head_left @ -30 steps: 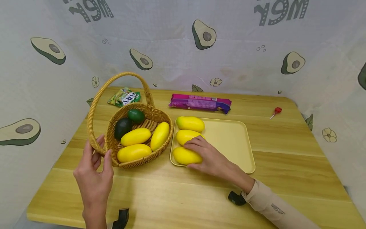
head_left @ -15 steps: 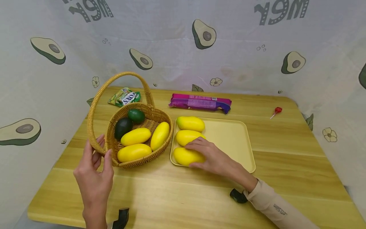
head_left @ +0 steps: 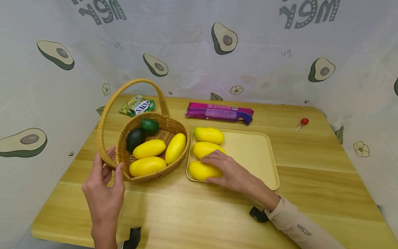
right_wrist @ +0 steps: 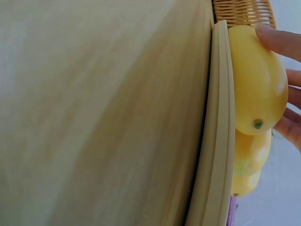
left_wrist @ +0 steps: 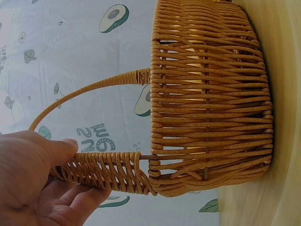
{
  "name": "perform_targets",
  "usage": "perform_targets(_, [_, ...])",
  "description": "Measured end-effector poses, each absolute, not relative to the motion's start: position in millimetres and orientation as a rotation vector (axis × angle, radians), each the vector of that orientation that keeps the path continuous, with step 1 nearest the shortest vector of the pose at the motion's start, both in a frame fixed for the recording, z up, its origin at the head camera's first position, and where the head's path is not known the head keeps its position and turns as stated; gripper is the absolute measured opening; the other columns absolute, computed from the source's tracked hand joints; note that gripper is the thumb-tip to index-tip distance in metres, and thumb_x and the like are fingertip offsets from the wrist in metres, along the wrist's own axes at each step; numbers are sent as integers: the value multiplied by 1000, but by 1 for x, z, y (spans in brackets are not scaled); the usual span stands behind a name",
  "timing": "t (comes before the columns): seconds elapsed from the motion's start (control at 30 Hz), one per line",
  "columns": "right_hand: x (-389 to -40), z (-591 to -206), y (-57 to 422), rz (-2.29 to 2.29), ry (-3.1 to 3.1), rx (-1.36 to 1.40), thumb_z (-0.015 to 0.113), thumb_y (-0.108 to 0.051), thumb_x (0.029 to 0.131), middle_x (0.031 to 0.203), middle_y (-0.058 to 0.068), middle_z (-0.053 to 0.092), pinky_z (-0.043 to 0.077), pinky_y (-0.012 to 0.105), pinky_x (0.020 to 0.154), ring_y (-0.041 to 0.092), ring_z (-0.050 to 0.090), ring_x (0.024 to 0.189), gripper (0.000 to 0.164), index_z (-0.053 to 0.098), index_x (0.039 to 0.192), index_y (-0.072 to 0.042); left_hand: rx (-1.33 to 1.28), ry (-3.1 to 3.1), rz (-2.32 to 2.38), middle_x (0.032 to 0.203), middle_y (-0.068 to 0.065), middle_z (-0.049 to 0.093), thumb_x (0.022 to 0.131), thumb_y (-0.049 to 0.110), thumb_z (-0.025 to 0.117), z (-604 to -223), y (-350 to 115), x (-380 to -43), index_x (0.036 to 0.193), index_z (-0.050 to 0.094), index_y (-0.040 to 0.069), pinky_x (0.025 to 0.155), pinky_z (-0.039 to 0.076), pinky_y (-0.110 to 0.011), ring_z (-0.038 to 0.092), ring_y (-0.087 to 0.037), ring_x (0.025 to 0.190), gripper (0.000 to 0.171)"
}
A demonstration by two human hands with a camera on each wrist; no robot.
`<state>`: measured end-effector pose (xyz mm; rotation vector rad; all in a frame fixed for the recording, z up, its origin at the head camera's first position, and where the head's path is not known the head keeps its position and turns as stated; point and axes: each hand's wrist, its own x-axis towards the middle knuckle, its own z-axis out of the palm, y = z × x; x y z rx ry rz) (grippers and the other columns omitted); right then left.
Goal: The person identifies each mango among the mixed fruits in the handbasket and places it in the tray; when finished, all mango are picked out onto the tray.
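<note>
My left hand (head_left: 105, 192) grips the near end of the handle of a wicker basket (head_left: 183, 152), thumb on one side and fingers on the other, which the left wrist view shows up close. Inside the basket lie several yellow mangoes (head_left: 148, 166) and two dark green avocados (head_left: 135, 139). My right hand (head_left: 228, 169) holds the nearest mango (right_wrist: 256, 80) on a pale yellow tray (head_left: 253, 155), its thumb and fingers around the fruit. Two more mangoes (head_left: 209, 135) lie behind it along the tray's left side.
Behind the basket is a green candy bag (head_left: 138, 105). A purple snack packet (head_left: 220, 112) lies behind the tray, and a red lollipop (head_left: 304, 121) is at the far right. All stand on a wooden table (head_left: 199, 218) against a printed cloth.
The head view has shifted slightly. My right hand has moved very slightly on the nearest mango, which stays on the tray; my left hand keeps its grip on the basket handle.
</note>
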<state>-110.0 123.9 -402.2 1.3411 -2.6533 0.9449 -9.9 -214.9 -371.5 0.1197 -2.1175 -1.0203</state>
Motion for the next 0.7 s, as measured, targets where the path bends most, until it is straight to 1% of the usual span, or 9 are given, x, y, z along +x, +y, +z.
perform_targets(0.1, [-109, -400, 125, 950, -2642, 1344, 96, -17, 84, 131, 8, 73, 59, 44, 110, 26, 65, 124, 57, 73, 133, 0, 117, -2117, -1023, 139, -9, 72, 92, -15, 76, -372, -214, -9, 150, 61, 2, 92, 53, -7, 63, 11, 120, 62])
perform_targets(0.13, [-109, -398, 126, 967, -2632, 1347, 96, -17, 83, 131, 8, 73, 59, 44, 109, 26, 66, 124, 57, 73, 132, 0, 117, -2117, -1023, 139, -9, 72, 92, -15, 76, -372, -214, -9, 149, 61, 1, 92, 53, -7, 64, 9, 121, 61])
perform_targets(0.3, [-111, -381, 131, 1095, -2539, 1395, 97, -14, 81, 130, 10, 75, 60, 48, 107, 27, 69, 122, 58, 74, 133, -2, 127, -2123, -1011, 140, -8, 72, 92, -14, 76, -372, -214, -8, 148, 61, 0, 92, 53, -7, 71, -16, 121, 60])
perform_targets(0.33, [-112, -375, 132, 1122, -2522, 1411, 97, -14, 81, 131, 10, 75, 60, 49, 107, 27, 69, 123, 59, 74, 134, -3, 129, -2123, -1007, 140, -8, 72, 92, -14, 76, -372, -214, -8, 149, 61, 1, 92, 53, -7, 72, -19, 120, 60])
perform_targets(0.43, [-118, -351, 134, 1201, -2505, 1497, 96, -14, 83, 134, 7, 75, 61, 47, 107, 25, 69, 125, 59, 73, 137, -7, 130, -2122, -1003, 140, -8, 72, 92, -14, 76, -372, -214, -7, 150, 61, 2, 92, 53, -7, 72, -20, 120, 62])
perform_targets(0.53, [-130, -320, 135, 1299, -2486, 1695, 93, -12, 86, 138, 4, 73, 60, 43, 108, 23, 69, 129, 58, 72, 140, -9, 113, -2115, -1008, 139, -10, 72, 92, -15, 76, -372, -214, -7, 151, 60, 1, 92, 53, -7, 72, -28, 119, 63])
perform_targets(0.57, [-135, -310, 133, 1351, -2467, 1783, 92, -10, 87, 140, 4, 73, 59, 42, 109, 25, 68, 130, 57, 71, 141, -8, 105, -2114, -1011, 139, -11, 72, 92, -16, 76, -372, -214, -8, 151, 60, 1, 92, 53, -7, 72, -33, 118, 63])
perform_targets(0.63, [-146, -292, 126, 1477, -2386, 1981, 89, -5, 89, 142, 9, 71, 57, 43, 113, 28, 67, 132, 56, 69, 142, -3, 94, -2110, -1013, 139, -12, 72, 92, -16, 75, -372, -214, -9, 150, 60, 0, 92, 53, -8, 71, -41, 115, 63])
perform_targets(0.7, [-158, -278, 114, 1603, -2302, 2149, 86, -4, 91, 145, 14, 69, 54, 48, 116, 31, 65, 134, 55, 67, 143, 3, 94, -2110, -1014, 139, -12, 72, 92, -16, 75, -372, -214, -10, 150, 60, 0, 92, 52, -8, 71, -44, 114, 63])
